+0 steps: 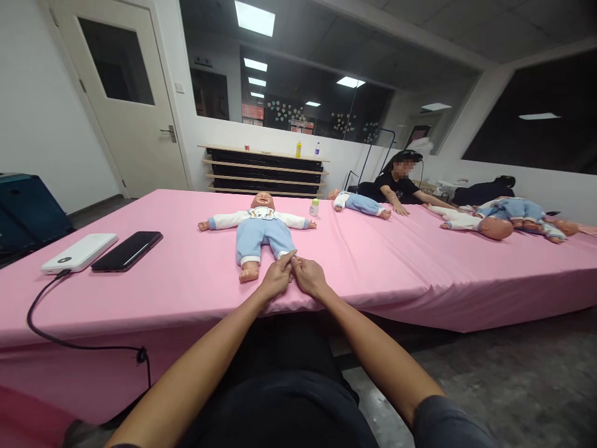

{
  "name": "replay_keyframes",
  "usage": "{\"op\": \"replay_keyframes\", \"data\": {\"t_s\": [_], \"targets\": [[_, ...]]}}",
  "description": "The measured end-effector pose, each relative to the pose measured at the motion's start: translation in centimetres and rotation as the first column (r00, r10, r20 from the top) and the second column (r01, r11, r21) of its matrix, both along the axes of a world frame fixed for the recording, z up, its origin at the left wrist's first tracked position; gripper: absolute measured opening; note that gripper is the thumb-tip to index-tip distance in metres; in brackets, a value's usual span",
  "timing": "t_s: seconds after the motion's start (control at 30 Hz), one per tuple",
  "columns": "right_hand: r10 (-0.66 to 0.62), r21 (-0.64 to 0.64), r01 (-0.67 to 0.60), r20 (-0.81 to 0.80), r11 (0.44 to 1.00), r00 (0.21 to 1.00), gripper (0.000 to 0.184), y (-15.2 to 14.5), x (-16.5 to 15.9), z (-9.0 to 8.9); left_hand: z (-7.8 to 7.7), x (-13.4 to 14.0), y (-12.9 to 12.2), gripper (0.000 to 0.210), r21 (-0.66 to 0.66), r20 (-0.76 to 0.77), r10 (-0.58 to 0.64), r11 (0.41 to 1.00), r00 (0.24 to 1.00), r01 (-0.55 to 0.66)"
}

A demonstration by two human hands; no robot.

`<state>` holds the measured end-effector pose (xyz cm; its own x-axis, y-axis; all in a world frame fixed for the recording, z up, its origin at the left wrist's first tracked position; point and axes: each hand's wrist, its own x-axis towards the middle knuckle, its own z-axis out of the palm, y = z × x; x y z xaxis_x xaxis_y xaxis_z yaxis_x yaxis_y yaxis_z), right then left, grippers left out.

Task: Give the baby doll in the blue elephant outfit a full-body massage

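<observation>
A baby doll (262, 233) in a white top and light blue trousers lies on its back on the pink-covered table (186, 292), arms spread wide. Both of my hands are at the doll's foot on the right of the picture, mostly covering it. My left hand (276, 276) closes on that foot from the left, by the trouser cuff. From the other side my right hand (308, 274) grips the same foot, its fingers meeting those of my left. The doll's other foot (249, 272) is bare and untouched. A small bottle with a green cap (314, 208) stands near the doll's hand.
On the left lie a white power bank (79, 253) with a black cable and a black phone (127, 251). Another doll (359, 203) lies farther back, near a seated person (396, 186). Several dolls (508, 214) are at the right. A low shelf (265, 171) stands behind.
</observation>
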<state>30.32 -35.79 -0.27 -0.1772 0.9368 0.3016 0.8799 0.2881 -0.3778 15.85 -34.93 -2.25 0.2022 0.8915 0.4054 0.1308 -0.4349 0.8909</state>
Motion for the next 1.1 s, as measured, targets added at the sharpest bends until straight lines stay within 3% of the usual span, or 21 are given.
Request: {"op": "replay_keyframes", "data": {"t_s": [0.17, 0.27, 0.37, 0.47, 0.57, 0.63, 0.7, 0.83, 0.97, 1.03, 1.1], "targets": [[-0.064, 0.051, 0.060, 0.085, 0.997, 0.994, 0.057, 0.2, -0.1, -0.5, 0.7, -0.8, -1.6, 0.046, 0.241, -0.220, 0.171, 0.964, 0.960, -0.117], [-0.096, 0.097, 0.088, 0.076, 0.991, 0.993, 0.043, 0.1, 0.0, -0.7, 0.8, -3.1, -3.7, 0.043, 0.437, -0.359, 0.284, 0.893, 0.889, -0.109], [-0.090, 0.282, 0.086, 0.001, 0.955, 0.996, 0.035, -0.5, -0.1, -0.6, 1.0, -6.9, -5.6, 0.037, 0.599, -0.457, 0.453, 0.793, 0.766, -0.112], [0.103, 0.495, -0.130, 0.081, 0.859, 0.991, 0.031, -1.5, -1.8, -0.1, 1.3, -10.5, -6.4, 0.029, 0.639, -0.531, 0.593, 0.750, 0.606, -0.174], [0.356, 0.489, -0.375, 0.136, 0.788, 0.925, 0.028, -2.4, -5.7, 0.4, 1.5, -12.4, -5.9, 0.038, 0.527, -0.657, 0.566, 0.817, 0.498, -0.234], [0.441, 0.433, -0.428, 0.076, 0.793, 0.894, 0.028, -2.6, -8.7, 0.7, 1.6, -12.9, -5.2, 0.039, 0.410, -0.711, 0.477, 0.878, 0.518, -0.245], [0.448, 0.384, -0.421, 0.022, 0.822, 0.894, 0.023, -2.3, -11.1, 0.8, 1.6, -13.3, -4.5, 0.030, 0.321, -0.710, 0.403, 0.915, 0.578, -0.245], [0.394, 0.369, -0.363, -0.007, 0.855, 0.919, 0.027, -1.3, -12.8, 0.6, 1.5, -14.5, -3.3, 0.025, 0.231, -0.609, 0.358, 0.934, 0.708, -0.274], [0.390, 0.350, -0.325, -0.133, 0.878, 0.911, 0.032, -1.1, -12.3, 0.3, 1.6, -14.9, -2.7, 0.041, 0.062, -0.237, 0.346, 0.938, 0.908, -0.342], [0.387, 0.329, -0.307, -0.212, 0.893, 0.898, 0.035, -1.3, -12.1, 0.4, 1.7, -14.2, -2.7, 0.050, -0.050, -0.006, 0.324, 0.945, 0.946, -0.323], [0.394, 0.320, -0.306, -0.262, 0.897, 0.881, 0.034, -1.4, -12.1, 0.6, 1.8, -13.1, -2.9, 0.058, -0.134, 0.164, 0.329, 0.942, 0.930, -0.309]]}}
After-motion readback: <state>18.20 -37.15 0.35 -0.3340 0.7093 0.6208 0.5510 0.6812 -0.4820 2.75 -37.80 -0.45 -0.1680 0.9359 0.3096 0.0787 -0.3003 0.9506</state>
